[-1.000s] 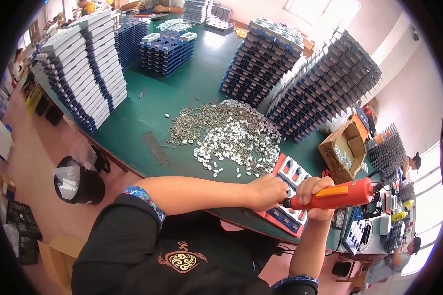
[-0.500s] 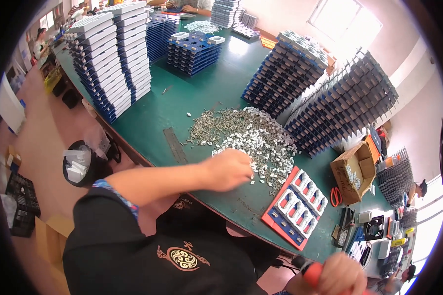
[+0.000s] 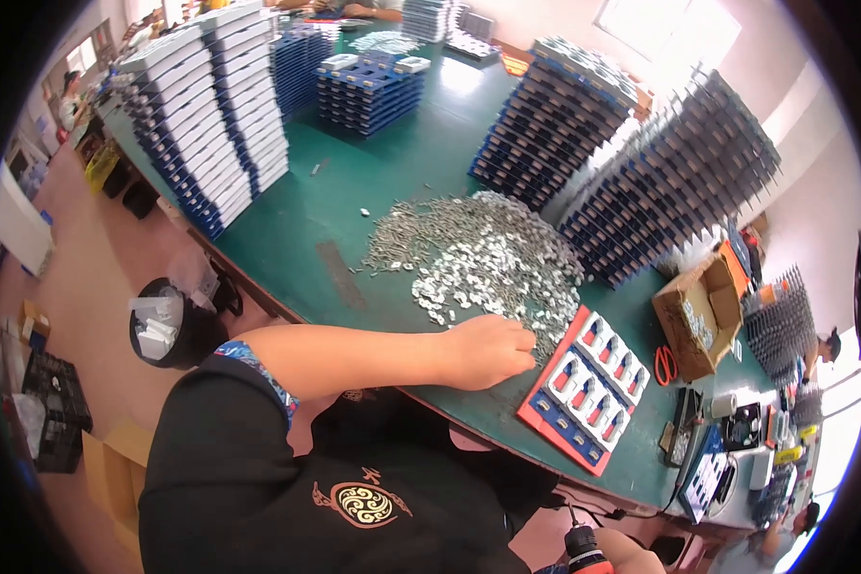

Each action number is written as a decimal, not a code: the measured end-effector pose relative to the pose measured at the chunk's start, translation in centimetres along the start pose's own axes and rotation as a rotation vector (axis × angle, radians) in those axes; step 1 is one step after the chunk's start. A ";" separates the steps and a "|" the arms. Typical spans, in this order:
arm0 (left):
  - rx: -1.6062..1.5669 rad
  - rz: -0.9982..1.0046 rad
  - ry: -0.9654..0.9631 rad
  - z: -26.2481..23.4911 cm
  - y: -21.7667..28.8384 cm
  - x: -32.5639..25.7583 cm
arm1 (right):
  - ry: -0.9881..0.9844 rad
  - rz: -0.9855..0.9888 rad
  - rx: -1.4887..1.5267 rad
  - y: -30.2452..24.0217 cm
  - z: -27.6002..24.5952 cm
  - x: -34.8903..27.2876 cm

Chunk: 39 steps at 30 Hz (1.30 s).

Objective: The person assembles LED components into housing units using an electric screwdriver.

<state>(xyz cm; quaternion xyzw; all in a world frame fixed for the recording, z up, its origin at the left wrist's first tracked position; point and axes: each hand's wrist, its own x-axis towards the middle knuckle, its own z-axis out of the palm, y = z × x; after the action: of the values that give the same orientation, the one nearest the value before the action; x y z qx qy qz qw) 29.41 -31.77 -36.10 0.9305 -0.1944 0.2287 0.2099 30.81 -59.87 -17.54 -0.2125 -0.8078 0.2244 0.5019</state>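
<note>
Head cam: your L hand (image 3: 493,354) hangs over the green table (image 3: 277,258), just beyond the near edge of the pile, w/ fingers curled in; tips are hidden, so can't tell if they're pinching anything. Your R hand (image 3: 636,555), mostly cropped at the bottom edge, is clamped round the red driver (image 3: 582,543) by the look of it, bit pointing up, well apart from the red-edged board (image 3: 553,432). That board lies on the table to the right of your L hand, w/ white frames (image 3: 584,392) in two rows. Driver's prob. the heaviest item here, stiff & a bit nose-heavy; grip it round the body, clear of the bit. Loose screws (image 3: 402,239) & small white pieces (image 3: 450,277) look light, hard, maybe slippery; pinch 'em singly by the sides. Frames seem to be rigid plastic, prob. OK w/ firm handling; hold the board by its red rim so nothing on it shifts. Vs. half a sec ago: L hand's moved off the white pieces, closer to the board; driver's bit now shows upright & your R hand's further out of frame. Vs. 1 sec ago: both hands were at the board, driver incl.; now neither is.
</note>
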 end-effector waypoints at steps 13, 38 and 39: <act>0.034 -0.043 -0.105 1.8 -0.7 1.7 | 0.296 0.003 -0.389 -1.5 1.3 -0.8; -0.013 -0.102 -0.169 0.6 -2.1 2.8 | 0.363 -0.067 -0.248 0.2 -0.2 -6.0; -0.058 -0.171 -0.176 0.6 -1.9 2.7 | 0.366 -0.065 -0.248 0.1 -0.5 -6.0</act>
<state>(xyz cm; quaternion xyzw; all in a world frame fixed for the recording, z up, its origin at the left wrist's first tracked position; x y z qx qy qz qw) 32.74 -31.17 -35.78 0.9536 -0.1388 0.1218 0.2376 33.71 -63.12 -21.75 -0.2834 -0.7313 0.0648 0.6170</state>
